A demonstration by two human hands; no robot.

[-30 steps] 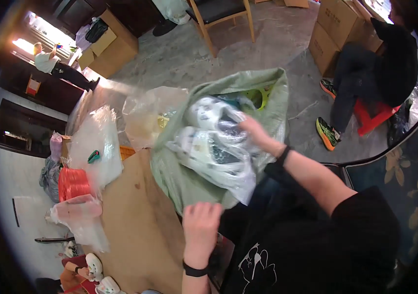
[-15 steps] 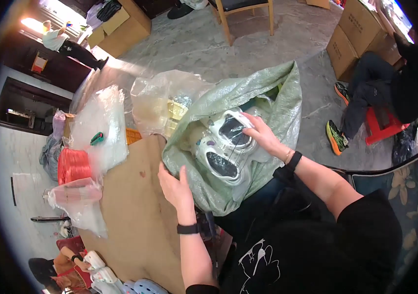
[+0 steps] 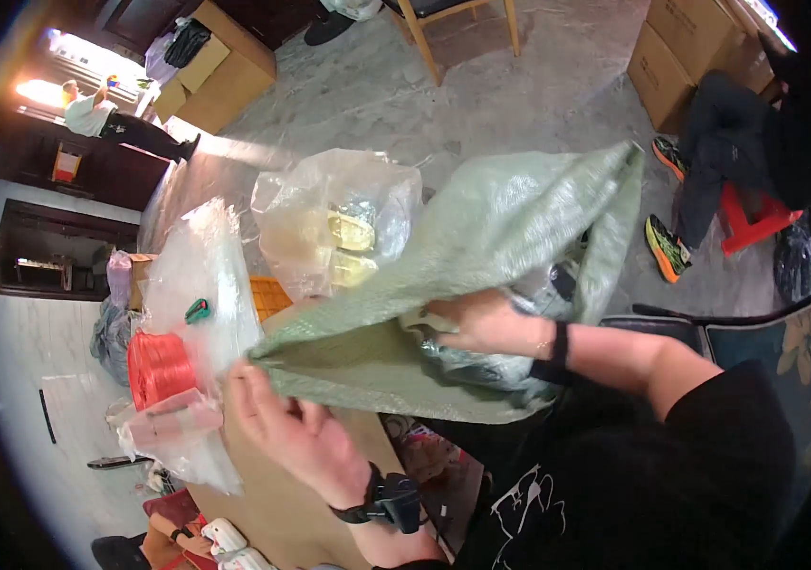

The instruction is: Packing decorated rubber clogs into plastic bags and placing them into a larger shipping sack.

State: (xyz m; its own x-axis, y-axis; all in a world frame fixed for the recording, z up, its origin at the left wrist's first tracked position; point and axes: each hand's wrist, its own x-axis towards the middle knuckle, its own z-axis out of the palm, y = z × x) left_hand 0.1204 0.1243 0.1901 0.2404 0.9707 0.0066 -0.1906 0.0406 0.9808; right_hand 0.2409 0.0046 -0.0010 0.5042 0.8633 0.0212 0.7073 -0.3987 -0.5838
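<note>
So the left hand [image 3: 301,437] is pinching one corner of the green woven sack [image 3: 510,204], fingers closed on the rim. The right hand [image 3: 491,323] is reaching into the mouth with its fingers curled, but they're blurring, so honestly I can't tell if it's gripping anything or just pressing.

The clear-wrapped bundle [image 3: 486,369] is sitting inside the sack, right under and beside the right hand, so that's the nearer one by far; the left is staying off at the far left end. The sack's opening is running long from the left hand's corner up toward the right, and the bundle is lying in its right half. The near rim is crossing in front of the bundle, and the far wall is standing up behind the right hand.

Further out, a clear bag [image 3: 284,209] with yellow shoes [image 3: 352,233] is sitting just past the sack, beside an orange crate [image 3: 269,299]. Off left, plastic sheets [image 3: 194,271] are lying under a green cutter [image 3: 197,311], near red twine [image 3: 160,369]. The brown counter [image 3: 277,503] is stretching below the left hand, and a co-worker's hand [image 3: 198,545] is touching white shoes [image 3: 225,537] at its lower end.
</note>
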